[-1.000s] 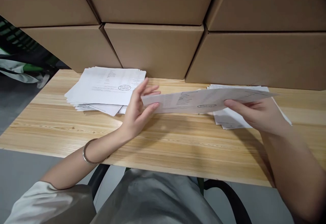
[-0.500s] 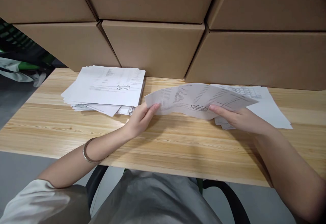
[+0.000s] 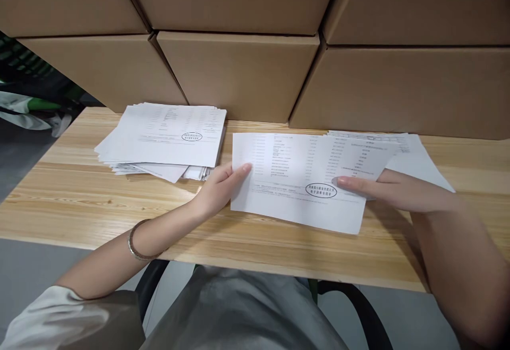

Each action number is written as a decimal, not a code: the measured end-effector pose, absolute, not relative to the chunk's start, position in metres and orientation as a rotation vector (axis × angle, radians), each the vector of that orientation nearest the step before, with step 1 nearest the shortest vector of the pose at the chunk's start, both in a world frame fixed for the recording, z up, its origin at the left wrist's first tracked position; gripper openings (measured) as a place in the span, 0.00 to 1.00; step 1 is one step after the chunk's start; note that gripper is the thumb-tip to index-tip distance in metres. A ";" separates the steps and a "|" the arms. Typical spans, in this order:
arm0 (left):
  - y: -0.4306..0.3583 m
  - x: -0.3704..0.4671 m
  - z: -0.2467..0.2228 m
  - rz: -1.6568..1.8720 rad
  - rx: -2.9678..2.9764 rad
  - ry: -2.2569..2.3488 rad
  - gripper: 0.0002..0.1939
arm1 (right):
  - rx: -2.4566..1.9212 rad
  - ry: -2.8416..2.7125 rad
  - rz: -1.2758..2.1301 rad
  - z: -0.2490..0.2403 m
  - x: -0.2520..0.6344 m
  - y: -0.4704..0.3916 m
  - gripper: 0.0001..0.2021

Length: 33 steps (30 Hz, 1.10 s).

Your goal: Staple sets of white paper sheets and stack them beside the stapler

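Note:
A printed sheet of paper [image 3: 295,180] with an oval stamp faces me above the table, spread nearly flat. My left hand [image 3: 225,185] pinches its left edge, thumb on top. On the right, my right hand [image 3: 398,188] grips the same sheet, its thumb beside the stamp and its fingers hidden behind the paper. Left of the sheet lies a thick, uneven stack of papers [image 3: 175,132]; its top page bears a similar oval stamp. A smaller pile of papers [image 3: 422,164] is partly covered by the held sheet and my right hand.
Large cardboard boxes [image 3: 239,74] stand in two rows along the back of the wooden table [image 3: 119,201]. The table's front edge is close to my body. A black chair arm [image 3: 358,307] shows below it, and a white and green item [image 3: 27,108] lies off to the left.
The sheet was curved and tipped away; now it is flatter, its printed face turned toward me and its lower edge nearer. My right hand has shifted slightly. Both piles look unchanged.

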<state>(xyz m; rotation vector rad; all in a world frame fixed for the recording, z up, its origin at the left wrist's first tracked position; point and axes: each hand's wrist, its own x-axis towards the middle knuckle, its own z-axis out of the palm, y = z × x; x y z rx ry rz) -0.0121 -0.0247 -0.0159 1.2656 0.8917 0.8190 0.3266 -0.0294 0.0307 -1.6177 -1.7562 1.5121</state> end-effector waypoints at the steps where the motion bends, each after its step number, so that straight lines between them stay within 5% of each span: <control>1: -0.026 -0.011 -0.014 0.789 1.212 0.897 0.18 | -1.636 -1.768 1.532 0.030 0.331 -0.026 0.17; 5: -0.029 -0.008 -0.004 0.512 1.070 1.031 0.21 | -1.738 -1.795 1.477 0.033 0.343 -0.011 0.33; 10: -0.026 -0.012 -0.007 0.303 0.981 1.019 0.20 | -1.702 -2.075 0.436 0.036 0.312 0.005 0.17; 13: -0.022 -0.013 -0.008 0.290 0.903 0.999 0.18 | -1.318 -2.511 0.262 0.031 0.282 0.016 0.19; 21: -0.018 -0.010 -0.003 0.318 0.765 0.939 0.13 | -1.602 -2.659 0.454 0.025 0.242 0.036 0.08; 33: -0.016 -0.011 -0.002 0.303 0.709 0.951 0.13 | -1.491 -2.287 0.639 0.001 0.244 0.040 0.19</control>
